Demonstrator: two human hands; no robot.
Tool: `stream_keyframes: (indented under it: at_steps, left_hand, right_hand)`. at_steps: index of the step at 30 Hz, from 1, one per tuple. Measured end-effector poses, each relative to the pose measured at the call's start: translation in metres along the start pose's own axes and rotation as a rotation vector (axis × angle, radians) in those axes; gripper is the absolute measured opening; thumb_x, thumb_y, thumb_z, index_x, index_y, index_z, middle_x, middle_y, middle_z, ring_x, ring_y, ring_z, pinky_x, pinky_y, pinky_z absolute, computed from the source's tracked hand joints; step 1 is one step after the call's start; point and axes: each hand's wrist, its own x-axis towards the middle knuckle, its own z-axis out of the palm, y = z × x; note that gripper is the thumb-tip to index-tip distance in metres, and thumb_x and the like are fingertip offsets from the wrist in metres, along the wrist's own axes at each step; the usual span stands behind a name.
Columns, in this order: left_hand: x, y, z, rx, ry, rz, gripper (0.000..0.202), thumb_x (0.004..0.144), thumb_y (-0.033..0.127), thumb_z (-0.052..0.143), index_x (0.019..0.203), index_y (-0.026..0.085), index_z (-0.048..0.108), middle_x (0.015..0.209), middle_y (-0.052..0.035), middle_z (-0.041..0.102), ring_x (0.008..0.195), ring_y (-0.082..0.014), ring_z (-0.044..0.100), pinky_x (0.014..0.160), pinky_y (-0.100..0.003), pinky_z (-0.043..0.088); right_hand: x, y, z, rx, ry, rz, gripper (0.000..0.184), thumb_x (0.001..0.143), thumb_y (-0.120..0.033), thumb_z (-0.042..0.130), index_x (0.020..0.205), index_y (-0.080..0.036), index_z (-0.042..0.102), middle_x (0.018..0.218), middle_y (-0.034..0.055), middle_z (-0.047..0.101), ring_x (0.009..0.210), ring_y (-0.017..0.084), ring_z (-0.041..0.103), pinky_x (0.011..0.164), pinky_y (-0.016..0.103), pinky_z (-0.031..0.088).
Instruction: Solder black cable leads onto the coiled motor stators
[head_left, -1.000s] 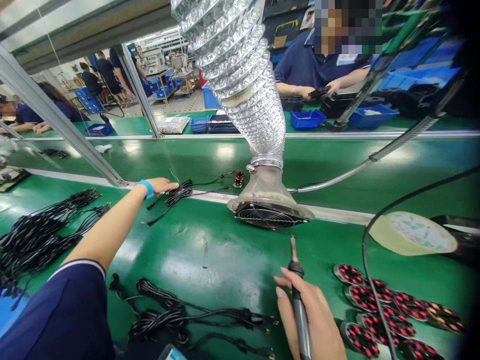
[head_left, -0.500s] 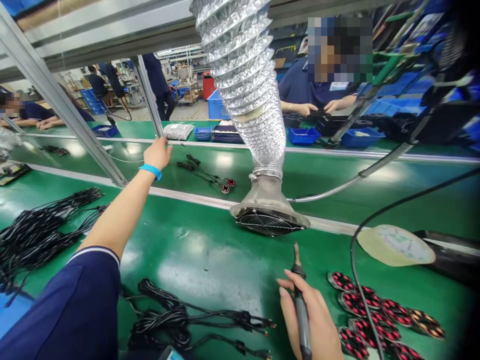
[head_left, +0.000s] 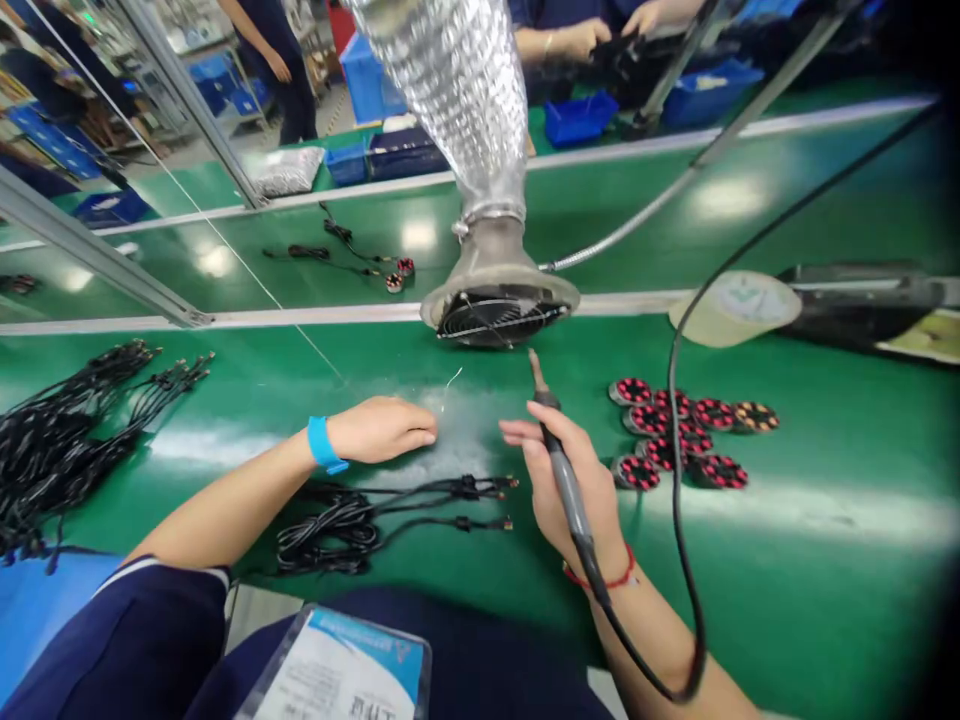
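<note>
fingers (head_left: 551, 412) of our right hand (head_left: 596, 490) are clamped on the iron (head_left: 568, 490), which we hold like a pen, its tip pointing up and away from us, close to the hood (head_left: 499, 275); we cannot tell how high the tip is above the tabletop (head_left: 825, 570). its cord (head_left: 679, 500) hangs in a loop over our forearm. our left hand (head_left: 386, 430) has its fingers curled together on the wire (head_left: 452, 378), whose thin, bent end shows just past them, well apart from the iron. we wear a blue band (head_left: 326, 447) on the left wrist and a red string (head_left: 615, 578) on the right.

just below our left hand lie black cables (head_left: 326, 535), coiled at one side, their ends pointing toward our right hand. a larger heap (head_left: 60, 450) of cables lies at far left. to the right of our right hand is a cluster of coils (head_left: 637, 472), mostly red and black, one orange. past the white ledge (head_left: 322, 317) we see two small rings (head_left: 405, 267) with leads. across from us, a co-worker's hands (head_left: 581, 40) hold something dark, too blurred to name.
</note>
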Motion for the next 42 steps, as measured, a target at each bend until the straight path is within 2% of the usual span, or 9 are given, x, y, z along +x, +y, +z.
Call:
stream_keyframes:
  at_steps: [4,7,10,16,22,25,29,35,42]
  left_hand:
    - [0.023,0.033,0.006,0.038,-0.053,0.086,0.031,0.1,0.031,0.035,0.088,0.018,0.06,0.087,-0.0045,0.069,0.076,-0.0153,0.059,0.068,-0.026,0.039]
    - [0.033,0.046,0.008,-0.066,-0.076,0.135,0.031,0.1,0.029,0.036,0.089,0.016,0.062,0.085,-0.0042,0.069,0.071,-0.0129,0.058,0.065,-0.024,0.039]
    - [0.035,0.051,0.009,-0.245,-0.079,0.123,0.032,0.1,0.028,0.038,0.087,0.014,0.063,0.072,-0.0013,0.065,0.062,-0.0092,0.055,0.062,-0.02,0.039]
    - [0.021,0.049,0.007,-0.375,-0.186,0.073,0.029,0.098,0.025,0.041,0.08,0.013,0.062,0.064,0.0011,0.064,0.049,-0.006,0.054,0.056,-0.018,0.039]
    - [-0.031,0.027,-0.002,-0.154,-0.136,-0.067,0.029,0.096,0.02,0.043,0.084,0.015,0.068,0.066,-0.0009,0.067,0.061,-0.0102,0.056,0.065,-0.021,0.039]
    - [-0.077,0.009,0.003,-0.018,-0.073,-0.233,0.029,0.094,0.031,0.048,0.107,0.015,0.067,0.102,-0.0076,0.07,0.083,-0.0159,0.063,0.074,-0.025,0.044]
    - [-0.123,0.002,0.029,0.184,-0.19,-0.487,0.071,0.088,0.055,0.055,0.144,0.014,0.042,0.133,-0.0162,0.055,0.092,-0.0264,0.066,0.076,-0.035,0.049]
    - [-0.112,0.024,0.049,0.405,-0.226,-0.525,0.035,0.088,0.026,0.04,0.112,0.01,0.059,0.112,-0.0153,0.063,0.082,-0.0279,0.068,0.067,-0.037,0.047]
    - [-0.106,0.013,0.018,0.397,-0.079,-0.566,0.03,0.09,0.025,0.037,0.098,0.015,0.064,0.09,-0.011,0.072,0.075,-0.026,0.067,0.062,-0.034,0.042]
  right_hand:
    - [-0.005,0.0,0.006,0.102,-0.017,0.009,0.033,0.092,-0.027,0.057,0.124,-0.022,0.054,0.113,0.0095,0.073,0.09,0.019,0.074,0.08,0.036,0.062]
    - [-0.006,-0.003,0.007,0.169,0.008,0.016,0.033,0.089,-0.023,0.059,0.122,-0.026,0.054,0.099,0.0034,0.073,0.078,0.016,0.072,0.069,0.032,0.061]
    - [-0.007,-0.007,0.005,0.218,0.042,-0.024,0.034,0.088,-0.018,0.06,0.12,-0.03,0.056,0.085,-0.0017,0.07,0.067,0.013,0.068,0.064,0.029,0.059]
    - [-0.014,-0.012,0.006,0.36,-0.07,-0.082,0.041,0.084,-0.017,0.068,0.122,-0.029,0.058,0.093,0.0011,0.071,0.075,0.014,0.07,0.072,0.03,0.06]
    - [-0.014,-0.009,0.008,0.451,0.064,0.021,0.042,0.077,-0.011,0.074,0.115,-0.028,0.065,0.08,-0.0024,0.071,0.07,0.011,0.069,0.067,0.025,0.056]
    - [-0.006,-0.003,0.006,0.54,0.228,0.028,0.044,0.075,-0.007,0.074,0.113,-0.029,0.067,0.076,-0.0036,0.07,0.064,0.008,0.067,0.059,0.02,0.053]
    - [0.001,0.0,0.002,0.539,0.302,0.03,0.046,0.073,-0.006,0.073,0.112,-0.029,0.069,0.076,-0.0033,0.068,0.063,0.008,0.065,0.059,0.021,0.052]
    - [-0.002,0.004,0.003,0.401,0.264,-0.011,0.044,0.077,-0.009,0.069,0.117,-0.028,0.066,0.082,-0.0027,0.066,0.068,0.009,0.067,0.06,0.023,0.053]
    - [0.002,0.012,0.002,0.347,0.329,-0.065,0.04,0.077,-0.014,0.069,0.114,-0.03,0.067,0.083,-0.0034,0.062,0.066,0.009,0.067,0.056,0.022,0.055]
